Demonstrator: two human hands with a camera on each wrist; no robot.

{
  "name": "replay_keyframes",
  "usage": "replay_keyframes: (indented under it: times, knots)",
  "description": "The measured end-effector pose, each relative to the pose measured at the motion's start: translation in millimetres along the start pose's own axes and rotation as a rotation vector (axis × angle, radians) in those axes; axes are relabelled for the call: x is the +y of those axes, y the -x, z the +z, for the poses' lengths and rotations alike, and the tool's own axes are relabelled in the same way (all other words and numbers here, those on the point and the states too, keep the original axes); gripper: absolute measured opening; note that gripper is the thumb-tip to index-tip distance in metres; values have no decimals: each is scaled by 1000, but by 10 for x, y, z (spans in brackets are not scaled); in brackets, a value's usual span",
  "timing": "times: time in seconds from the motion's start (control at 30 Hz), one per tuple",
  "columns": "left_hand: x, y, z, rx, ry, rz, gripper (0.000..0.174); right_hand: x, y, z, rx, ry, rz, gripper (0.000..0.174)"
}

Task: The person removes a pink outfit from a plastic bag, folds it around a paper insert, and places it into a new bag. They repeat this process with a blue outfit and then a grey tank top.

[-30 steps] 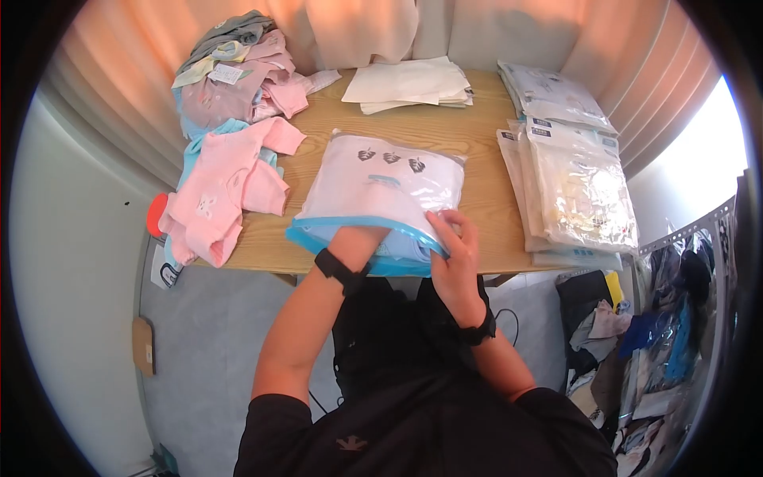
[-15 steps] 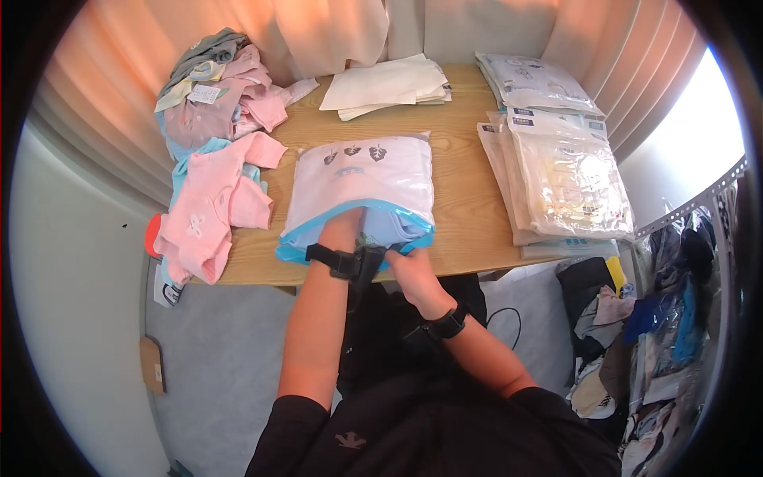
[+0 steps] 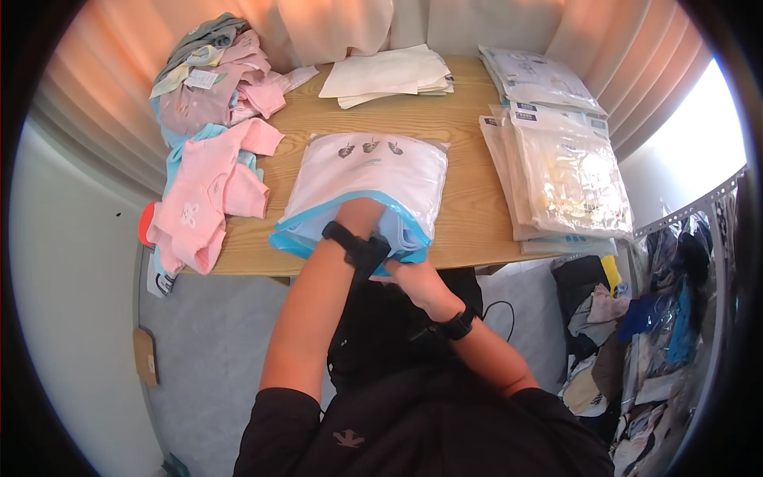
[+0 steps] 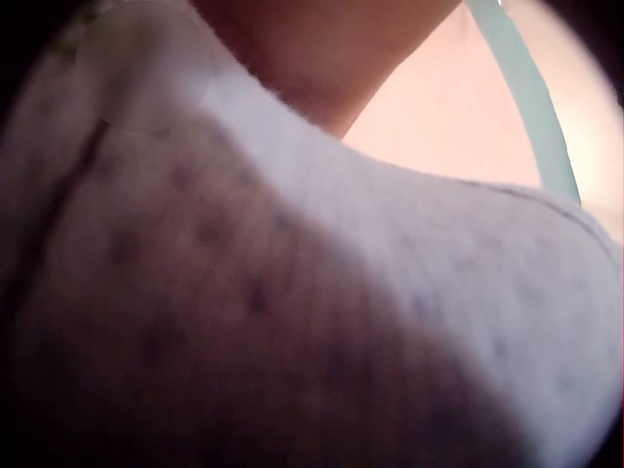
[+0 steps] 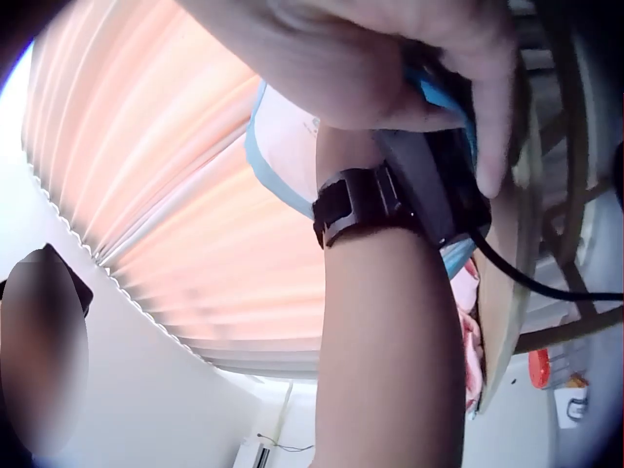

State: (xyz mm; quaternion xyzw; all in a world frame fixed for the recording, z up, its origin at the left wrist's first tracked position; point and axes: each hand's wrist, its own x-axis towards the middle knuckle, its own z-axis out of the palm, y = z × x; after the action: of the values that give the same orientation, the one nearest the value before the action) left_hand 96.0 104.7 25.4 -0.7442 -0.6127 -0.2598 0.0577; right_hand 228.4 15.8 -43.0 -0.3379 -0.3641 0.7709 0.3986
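Note:
A clear zip bag (image 3: 421, 171) with a blue-edged mouth lies at the table's front, its mouth toward the person. Three dark leaf prints show on the white front. My left hand (image 3: 360, 213) reaches into the mouth; its fingers are hidden inside. Light blue folded clothing (image 3: 401, 228) shows in the opening. Pale dotted fabric (image 4: 292, 253) fills most of the left wrist view, with skin above it. My right hand (image 3: 417, 285) pinches the lower blue edge of the mouth, just below the left wrist; its thumb and fingers close on that edge in the right wrist view.
A pink garment (image 3: 208, 191) lies at the table's left, before a heap of clothes (image 3: 199, 103). White sheets (image 3: 385, 75) lie at the back. Packed clear bags (image 3: 564, 171) are stacked at the right. A rack (image 3: 707, 215) with hanging bagged clothes stands beyond.
My right hand has moved from the bag's right corner to its lower edge, nearer the left wrist. The bag's mouth gapes wider around the left arm, which remains inside.

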Motion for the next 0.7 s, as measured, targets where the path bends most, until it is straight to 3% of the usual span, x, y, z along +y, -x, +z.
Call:
replay_keyframes:
  times: [0.27, 0.5, 0.6, 0.7]
  knots:
    - [33, 51, -244, -158, -88, -56, 37, -200, 209, 124, 307, -227, -46, 35]
    - [-189, -279, -826, -657, -251, -251, 37, -787, 353, 205, 174, -192, -120, 38]
    - [-170, -389, -815, -562, 5, -385, 37, -799, 322, 243, 151, -190, -117, 38]
    - [-451, -447, -529, -490, 19, -217, 39, -712, 306, 250, 138, -167, -136, 37]
